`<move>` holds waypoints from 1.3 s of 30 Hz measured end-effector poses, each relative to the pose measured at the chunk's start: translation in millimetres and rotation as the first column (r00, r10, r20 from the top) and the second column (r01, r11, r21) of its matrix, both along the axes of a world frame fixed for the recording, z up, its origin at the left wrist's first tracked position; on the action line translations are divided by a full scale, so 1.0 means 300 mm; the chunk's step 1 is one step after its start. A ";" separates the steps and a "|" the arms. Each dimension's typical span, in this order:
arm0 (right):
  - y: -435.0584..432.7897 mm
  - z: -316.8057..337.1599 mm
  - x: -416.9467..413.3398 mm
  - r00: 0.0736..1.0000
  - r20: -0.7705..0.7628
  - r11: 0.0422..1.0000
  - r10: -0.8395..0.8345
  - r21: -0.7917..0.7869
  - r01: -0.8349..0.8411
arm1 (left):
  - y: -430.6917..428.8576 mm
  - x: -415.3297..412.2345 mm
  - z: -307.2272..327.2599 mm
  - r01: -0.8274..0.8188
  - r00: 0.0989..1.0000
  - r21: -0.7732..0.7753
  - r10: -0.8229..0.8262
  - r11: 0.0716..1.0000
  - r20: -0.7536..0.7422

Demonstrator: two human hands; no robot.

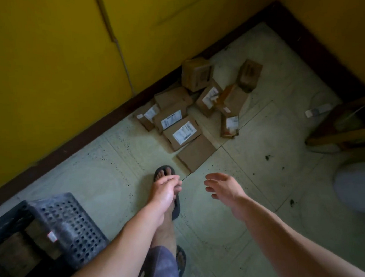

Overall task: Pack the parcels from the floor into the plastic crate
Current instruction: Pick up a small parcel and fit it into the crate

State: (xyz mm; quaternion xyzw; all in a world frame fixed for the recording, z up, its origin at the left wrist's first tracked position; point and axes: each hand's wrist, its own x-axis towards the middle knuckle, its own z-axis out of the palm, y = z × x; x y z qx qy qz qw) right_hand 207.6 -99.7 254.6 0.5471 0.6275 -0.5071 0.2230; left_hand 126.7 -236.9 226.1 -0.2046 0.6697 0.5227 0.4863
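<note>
Both hands are empty, the left hand (167, 190) loosely curled and the right hand (220, 184) open, with the parcels (182, 133) just beyond the fingertips and the crate (69, 226) behind-left, so grabbing 1 parcel per hand looks efficient.

Ten cardboard parcels (184, 132) are counted on the far floor, one perforated plastic crate (70, 226) at the near left, and two bare hands, left (166, 192) and right (222, 185), are seen.
</note>
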 end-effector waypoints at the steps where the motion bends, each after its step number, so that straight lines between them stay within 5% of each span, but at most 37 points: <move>1: 0.052 -0.013 -0.040 1.000 -0.002 1.000 -0.021 -0.008 0.021 | 0.057 -0.042 -0.014 -0.008 1.000 0.001 0.008 1.000 0.006; 11: 0.514 -0.130 -0.341 0.992 0.041 0.990 -0.121 -0.068 0.124 | 0.513 -0.346 -0.083 0.141 0.988 -0.049 -0.138 0.989 0.071; 20: 0.933 -0.370 -0.438 0.977 0.143 0.987 0.158 -0.015 -0.158 | 0.923 -0.443 -0.242 0.271 0.961 -0.070 -0.266 0.960 0.074; 23: 1.082 -0.514 -0.449 0.988 0.136 0.997 0.069 -0.028 -0.065 | 1.082 -0.458 -0.374 0.288 0.955 -0.083 -0.280 0.954 0.094; 33: 1.580 -0.923 -0.562 0.993 -0.051 0.990 -0.107 0.092 0.111 | 1.539 -0.464 -0.787 0.213 0.953 -0.123 -0.178 0.969 0.247; 39: 1.676 -1.022 -0.627 0.989 -0.002 0.989 0.150 0.003 -0.150 | 1.628 -0.477 -0.876 0.025 0.973 -0.109 0.001 0.994 0.233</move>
